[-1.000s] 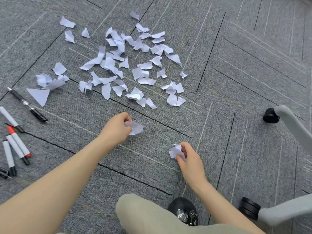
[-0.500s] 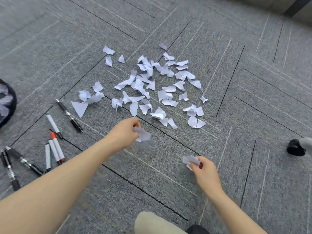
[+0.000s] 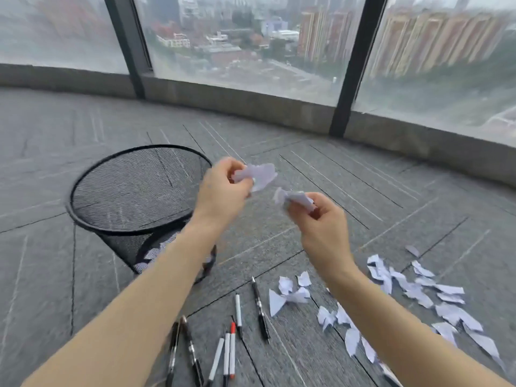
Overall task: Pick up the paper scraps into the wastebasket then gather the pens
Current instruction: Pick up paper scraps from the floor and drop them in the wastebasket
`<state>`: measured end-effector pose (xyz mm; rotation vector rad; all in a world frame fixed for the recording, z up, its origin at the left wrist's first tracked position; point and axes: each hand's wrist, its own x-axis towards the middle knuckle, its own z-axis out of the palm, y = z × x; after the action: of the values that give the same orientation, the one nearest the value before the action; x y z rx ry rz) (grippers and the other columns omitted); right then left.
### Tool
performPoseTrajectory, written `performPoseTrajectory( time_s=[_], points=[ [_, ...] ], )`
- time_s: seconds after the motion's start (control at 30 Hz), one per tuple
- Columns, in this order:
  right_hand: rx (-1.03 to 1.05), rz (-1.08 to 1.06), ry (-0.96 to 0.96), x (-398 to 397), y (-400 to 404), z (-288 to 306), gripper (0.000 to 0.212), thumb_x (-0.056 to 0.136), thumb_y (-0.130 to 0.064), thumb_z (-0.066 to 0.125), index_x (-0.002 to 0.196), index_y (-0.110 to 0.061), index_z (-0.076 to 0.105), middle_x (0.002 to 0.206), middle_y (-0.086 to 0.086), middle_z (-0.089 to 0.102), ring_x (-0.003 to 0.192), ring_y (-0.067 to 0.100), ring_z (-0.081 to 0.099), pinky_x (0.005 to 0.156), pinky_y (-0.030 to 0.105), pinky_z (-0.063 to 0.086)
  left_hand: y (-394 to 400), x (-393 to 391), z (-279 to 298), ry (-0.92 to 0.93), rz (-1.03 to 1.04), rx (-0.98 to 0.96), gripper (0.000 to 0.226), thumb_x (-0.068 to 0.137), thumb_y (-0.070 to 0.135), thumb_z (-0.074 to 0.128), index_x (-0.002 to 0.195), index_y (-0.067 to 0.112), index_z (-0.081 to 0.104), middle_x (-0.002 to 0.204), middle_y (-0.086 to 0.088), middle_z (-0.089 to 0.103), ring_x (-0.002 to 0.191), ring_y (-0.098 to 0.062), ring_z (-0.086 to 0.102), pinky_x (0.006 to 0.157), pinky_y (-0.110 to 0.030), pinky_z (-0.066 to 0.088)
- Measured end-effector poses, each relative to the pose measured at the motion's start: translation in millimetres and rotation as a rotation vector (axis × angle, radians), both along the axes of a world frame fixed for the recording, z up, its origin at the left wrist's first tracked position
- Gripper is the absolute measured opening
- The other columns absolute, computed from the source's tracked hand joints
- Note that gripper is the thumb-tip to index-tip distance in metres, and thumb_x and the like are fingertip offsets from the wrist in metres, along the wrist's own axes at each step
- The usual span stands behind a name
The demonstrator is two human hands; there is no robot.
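Grey carpet [image 3: 279, 238] under tall windows: left hand [image 3: 223, 191] and right hand [image 3: 321, 219] each pinch crumpled paper scraps [image 3: 258, 174] right of the mesh wastebasket [image 3: 134, 191]; loose scraps [image 3: 418, 294] and pens [image 3: 237, 331] lie nearer.

Grey carpet floor [image 3: 321, 169], low grey sill [image 3: 251, 103], dark-framed windows [image 3: 251, 37] onto a blurred city.

scraps [image 3: 413, 297]: white, torn, strewn on carpet R | wastebasket [image 3: 134, 191]: black mesh, upright L | pens [image 3: 223, 347]: loose, btwn
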<state>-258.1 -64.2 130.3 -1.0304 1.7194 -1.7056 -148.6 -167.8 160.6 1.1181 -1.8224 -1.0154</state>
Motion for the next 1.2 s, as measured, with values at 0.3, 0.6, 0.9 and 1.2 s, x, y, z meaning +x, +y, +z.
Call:
performPoseTrajectory(
  time_s=[0.3,0.6,0.9,1.2],
  points=[
    [0.222,0.382,0.297,111.1,-132.9,13.9,0.044,0.084,-0.014,0.06,0.128,-0.015,0.054,0.12,0.007,0.063,0.097,0.017,0.057,0.093,0.038,0.043,-82.5,117.1,-15.8,-0.562,0.321,0.117,0.027,0.087,0.018,0.056,0.113,0.009,0.059,0.118,-0.015,0.062,0.104,-0.031,0.057,0.084,-0.034,0.044],
    [0.38,0.391,0.733,74.5,-109.2,15.8,0.027,0.091,-0.026,0.054,0.115,-0.019,0.064,0.127,-0.002,0.061,0.119,0.016,0.053,0.107,0.033,0.035,-77.0,86.7,-22.2,-0.606,0.262,-0.08,0.025,0.089,0.016,0.052,0.113,0.02,0.06,0.117,-0.008,0.061,0.11,-0.029,0.055,0.091,-0.041,0.044],
    [0.699,0.343,0.709,-1.7,-6.3,77.2,0.032,0.093,-0.029,0.053,0.123,-0.02,0.058,0.125,-0.003,0.061,0.11,0.013,0.058,0.094,0.026,0.043,-14.8,56.5,5.4,-0.41,-0.213,-0.305,0.017,0.09,0.01,0.052,0.099,0.01,0.067,0.099,-0.009,0.068,0.09,-0.026,0.06,0.074,-0.031,0.042],
    [1.065,-0.345,0.127,-137.1,209.4,-48.8,0.048,0.092,-0.024,0.054,0.137,-0.013,0.04,0.129,0.01,0.052,0.106,0.031,0.058,0.085,0.039,0.048,89.8,-50.2,-73.0,-0.497,-0.765,-0.079,0.018,0.091,0.014,0.05,0.103,0.011,0.063,0.091,-0.006,0.064,0.078,-0.021,0.053,0.072,-0.031,0.045]
  ],
)
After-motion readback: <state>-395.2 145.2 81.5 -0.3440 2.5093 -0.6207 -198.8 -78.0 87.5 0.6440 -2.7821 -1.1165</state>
